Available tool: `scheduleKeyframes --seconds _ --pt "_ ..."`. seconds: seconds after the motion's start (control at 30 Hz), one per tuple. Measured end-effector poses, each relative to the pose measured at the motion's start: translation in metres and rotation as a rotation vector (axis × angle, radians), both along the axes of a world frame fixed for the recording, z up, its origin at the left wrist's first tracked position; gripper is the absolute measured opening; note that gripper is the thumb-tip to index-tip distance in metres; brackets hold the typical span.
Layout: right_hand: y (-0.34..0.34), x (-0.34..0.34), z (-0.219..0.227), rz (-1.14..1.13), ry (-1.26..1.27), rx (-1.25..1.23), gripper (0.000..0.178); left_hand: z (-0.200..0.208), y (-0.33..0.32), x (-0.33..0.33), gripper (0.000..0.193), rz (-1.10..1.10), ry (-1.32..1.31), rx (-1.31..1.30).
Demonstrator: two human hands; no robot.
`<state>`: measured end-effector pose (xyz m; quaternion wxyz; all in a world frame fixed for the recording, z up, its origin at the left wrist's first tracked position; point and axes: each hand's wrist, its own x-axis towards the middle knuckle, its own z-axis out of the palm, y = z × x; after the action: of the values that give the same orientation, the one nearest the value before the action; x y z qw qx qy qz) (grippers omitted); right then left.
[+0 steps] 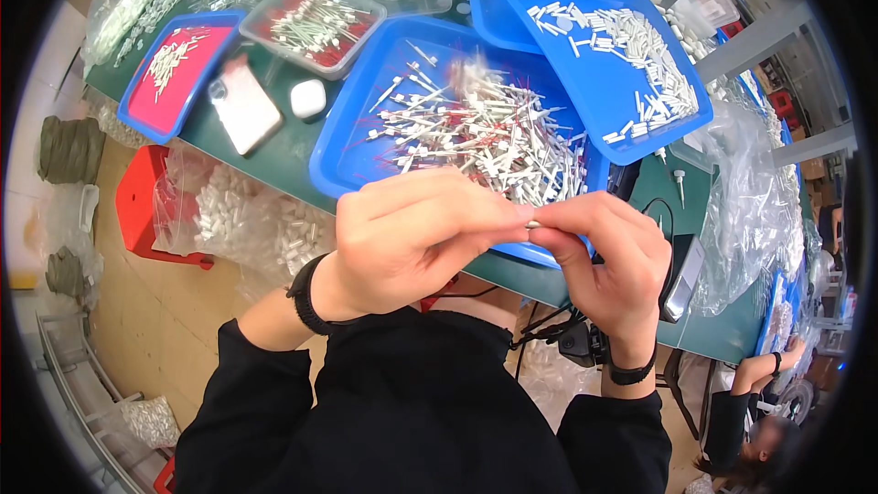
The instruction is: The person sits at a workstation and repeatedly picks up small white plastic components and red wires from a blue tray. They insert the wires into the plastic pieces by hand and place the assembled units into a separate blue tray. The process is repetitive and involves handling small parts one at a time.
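Left grip (pixel 412 224), right grip (pixel 611 252) pinch piece (pixel 532 224) over blue tray's near edge (pixel 523 252).

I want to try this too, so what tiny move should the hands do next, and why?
Maybe push the left hand and right hand gently together: both pinch at one tiny piece and hide most of it, so slow seems best. If dropped, it might get lost among the many white sticks in the big blue tray.
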<state>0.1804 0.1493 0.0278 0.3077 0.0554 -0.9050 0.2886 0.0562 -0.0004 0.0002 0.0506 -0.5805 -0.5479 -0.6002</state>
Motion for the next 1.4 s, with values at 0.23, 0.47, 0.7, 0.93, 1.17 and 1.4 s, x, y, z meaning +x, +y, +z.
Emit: scheduleKeyframes --seconds 0.23,0.47,0.7,0.93,1.17,1.4 --pt "-0.002 -0.007 0.001 -0.024 0.072 0.183 0.023 0.001 -0.006 -0.002 0.019 0.039 -0.057 -0.039" --pt "0.003 -0.023 -0.015 -0.028 0.242 0.479 0.025 -0.006 -0.002 -0.003 0.013 0.063 -0.304 -0.083" --pt "0.040 -0.050 0.007 -0.259 -0.167 0.453 0.045 -0.005 -0.005 -0.068 0.015 0.236 -0.092 -0.425" --pt "0.151 -0.073 -0.026 -0.298 -0.370 0.179 0.036 -0.019 -0.020 -0.195 0.021 0.634 0.396 -0.655" --pt "0.147 -0.096 -0.043 -0.212 -0.403 0.253 0.029 -0.034 -0.015 -0.225 0.027 0.621 0.615 -0.732" --pt "0.161 -0.108 -0.056 -0.217 -0.241 0.396 0.027 -0.031 -0.011 -0.237 0.019 0.674 0.718 -0.806"
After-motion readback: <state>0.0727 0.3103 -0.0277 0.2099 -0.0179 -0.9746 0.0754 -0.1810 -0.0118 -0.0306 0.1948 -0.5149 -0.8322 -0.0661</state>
